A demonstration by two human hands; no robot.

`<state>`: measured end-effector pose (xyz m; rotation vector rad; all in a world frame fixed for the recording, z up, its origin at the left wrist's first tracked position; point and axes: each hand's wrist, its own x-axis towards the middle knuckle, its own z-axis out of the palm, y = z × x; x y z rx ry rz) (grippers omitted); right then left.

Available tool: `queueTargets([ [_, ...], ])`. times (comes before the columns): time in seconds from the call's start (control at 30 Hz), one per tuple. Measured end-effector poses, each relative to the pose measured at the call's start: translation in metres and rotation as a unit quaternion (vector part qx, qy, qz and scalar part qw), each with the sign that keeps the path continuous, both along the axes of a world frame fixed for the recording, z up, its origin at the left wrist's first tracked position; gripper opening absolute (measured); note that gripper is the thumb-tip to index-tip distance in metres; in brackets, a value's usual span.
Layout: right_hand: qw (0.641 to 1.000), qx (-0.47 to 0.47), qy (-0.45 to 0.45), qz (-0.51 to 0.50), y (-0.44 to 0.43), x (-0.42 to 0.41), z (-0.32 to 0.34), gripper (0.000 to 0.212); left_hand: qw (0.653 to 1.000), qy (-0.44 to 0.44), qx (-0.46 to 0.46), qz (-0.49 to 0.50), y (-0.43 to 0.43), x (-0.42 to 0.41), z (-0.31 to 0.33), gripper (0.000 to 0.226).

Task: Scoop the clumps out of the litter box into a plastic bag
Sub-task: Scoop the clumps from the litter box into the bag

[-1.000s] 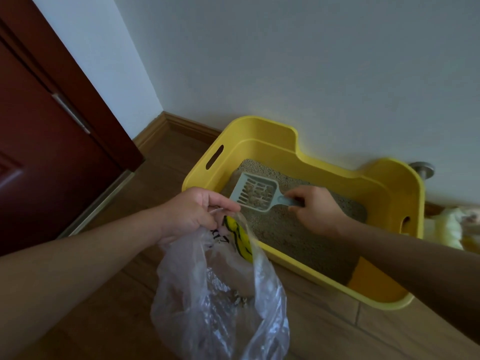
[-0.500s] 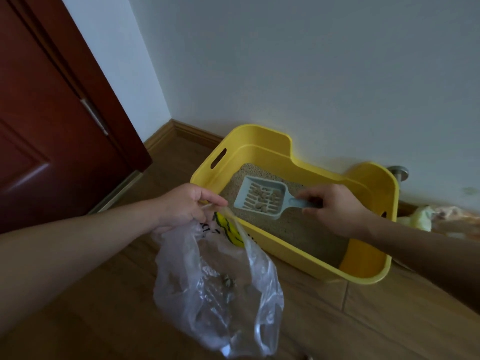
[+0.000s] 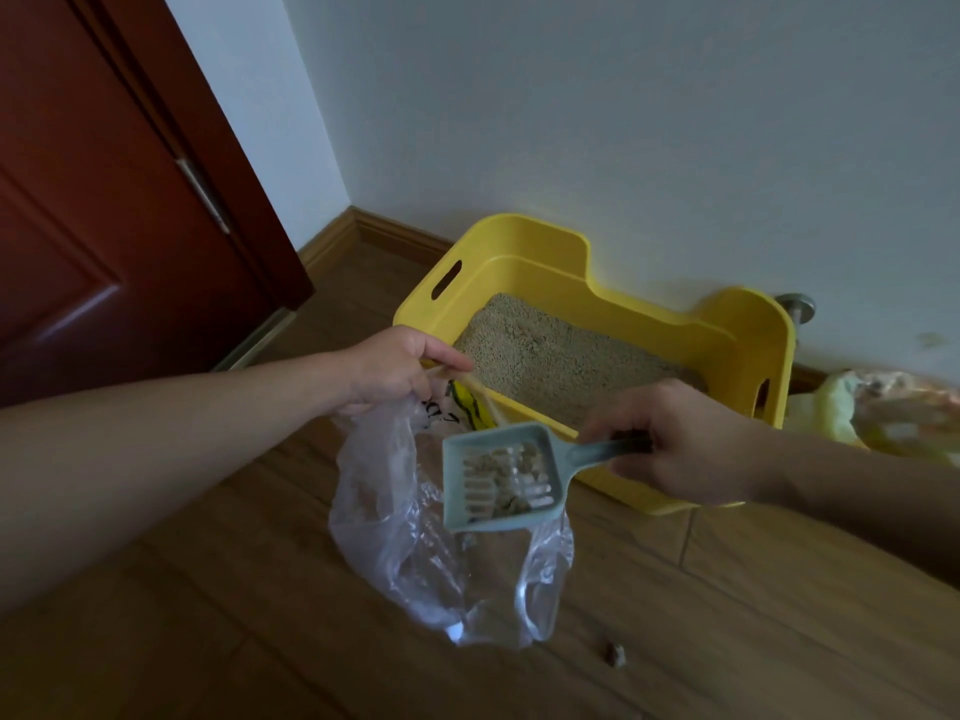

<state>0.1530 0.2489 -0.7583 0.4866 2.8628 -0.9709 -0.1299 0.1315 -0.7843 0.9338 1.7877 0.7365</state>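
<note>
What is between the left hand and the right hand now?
In the head view, the slotted scoop with clumps, gripped by the right hand, hangs over the plastic bag that the left hand pinches open.

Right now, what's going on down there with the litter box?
A person is cleaning the yellow litter box. The right hand grips the handle of a grey-green slotted scoop loaded with clumps, held over the clear plastic bag. The left hand pinches the bag's rim to keep it open beside the box. One small clump lies on the wooden floor near the bag.
</note>
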Motion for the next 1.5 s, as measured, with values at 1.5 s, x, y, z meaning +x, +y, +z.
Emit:
queueTargets([
  [1.5, 0.996, 0.057, 0.009, 0.068, -0.012, -0.037, -0.037, 0.017, 0.998, -0.063, 0.018, -0.007, -0.002, -0.012, -0.013, 0.057],
])
